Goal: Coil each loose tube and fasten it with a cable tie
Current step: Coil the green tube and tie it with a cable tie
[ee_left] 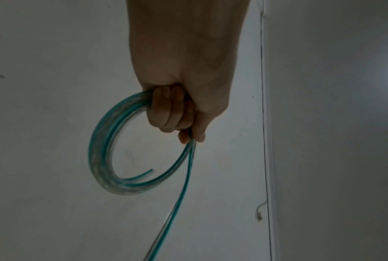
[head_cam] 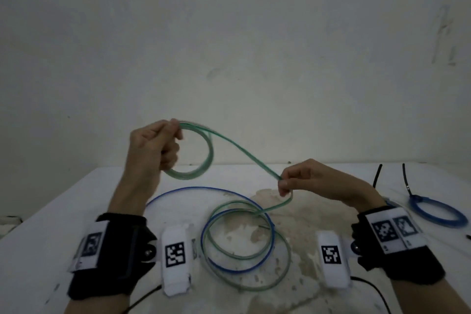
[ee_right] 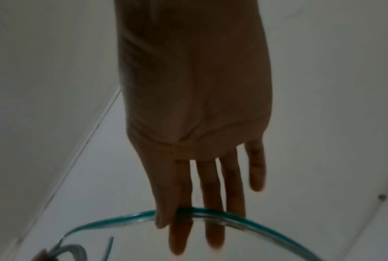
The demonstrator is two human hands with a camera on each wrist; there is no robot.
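Note:
My left hand (head_cam: 173, 132) is raised above the table and grips a small coil of green-striped clear tube (head_cam: 210, 158); in the left wrist view the hand's (ee_left: 179, 109) fingers are curled round the coil (ee_left: 103, 159). One strand (head_cam: 242, 150) runs down and right to my right hand (head_cam: 284, 183), which pinches it between thumb and forefinger. The right wrist view shows the tube (ee_right: 255, 224) crossing under that hand (ee_right: 199, 123). The rest of the green tube lies in loose loops (head_cam: 254, 288) on the table.
A loose blue tube (head_cam: 193, 188) loops on the white table (head_cam: 51, 211), tangled with the green loops. At the right lies a blue coil (head_cam: 438, 211) fastened with a black cable tie (head_cam: 405, 178). Another black tie (head_cam: 376, 176) sticks up behind my right wrist. A wall stands behind.

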